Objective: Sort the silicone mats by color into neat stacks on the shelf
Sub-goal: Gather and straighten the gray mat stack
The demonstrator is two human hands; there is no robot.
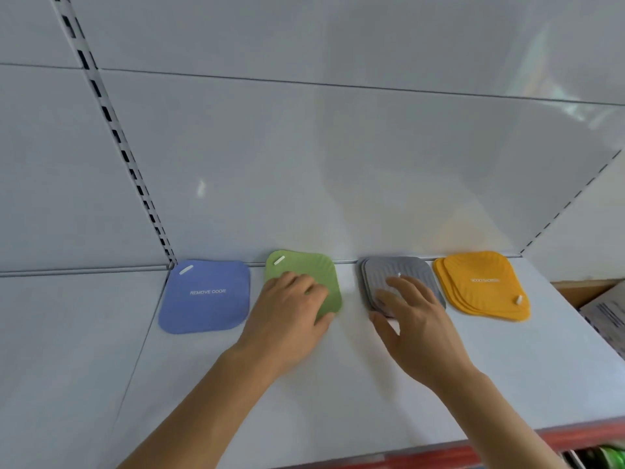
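Your four color piles sit in a row at the back of the shelf [338, 384], close to the wall. From left to right you have the blue mat [206, 296], the green mat [304, 265], the gray stack [395, 269] and the yellow stack [480, 282]. Your left hand [287, 313] lies on the green mat with its fingers bent over the near right corner, and the thumb looks tucked at the mat's edge, as if you are nudging or pinching it. I cannot tell if it has a real hold. Your right hand [409, 316] is spread flat, with fingertips resting on top of the gray stack and nothing held. The gray and yellow stacks are fanned a little, so their edges do not line up yet. These mats look thin, light and bendy, so they will likely flop if you lift one by a corner. Silicone tends to be grippy, so mats may stick to each other and to the shelf instead of sliding. To square a stack, it may work best to press down lightly on top and push the edges in from the sides. To move one, take it by an edge with thumb under and fingers on top.
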